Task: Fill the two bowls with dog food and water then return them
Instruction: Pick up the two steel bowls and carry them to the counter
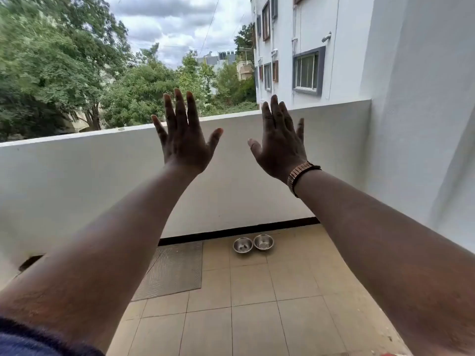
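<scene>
Left hand: the left hand is raised in front of the camera, fingers straight and spread, holding nothing.
Right hand: the right hand is raised beside it, fingers straight and close together, also empty; a banded wristwatch sits on its wrist.
Floor mat: a grey ribbed mat lies on the tiled floor, far below the left fingers.
Bowls: two steel bowls stand touching each other on the floor against the parapet wall, well below and beyond both sets of fingers, roughly between the two forearms.
Contents: the left bowl holds a few dark bits; the right bowl looks empty, though water cannot be ruled out.
Step in hand: picking up the bowls has not begun, as I judge it.
Doing it well: step close and crouch, take one bowl per hand by the rim with thumb inside, and lift them level so the leftovers stay in.
Writing: no brand, label or lettering is readable anywhere.
</scene>
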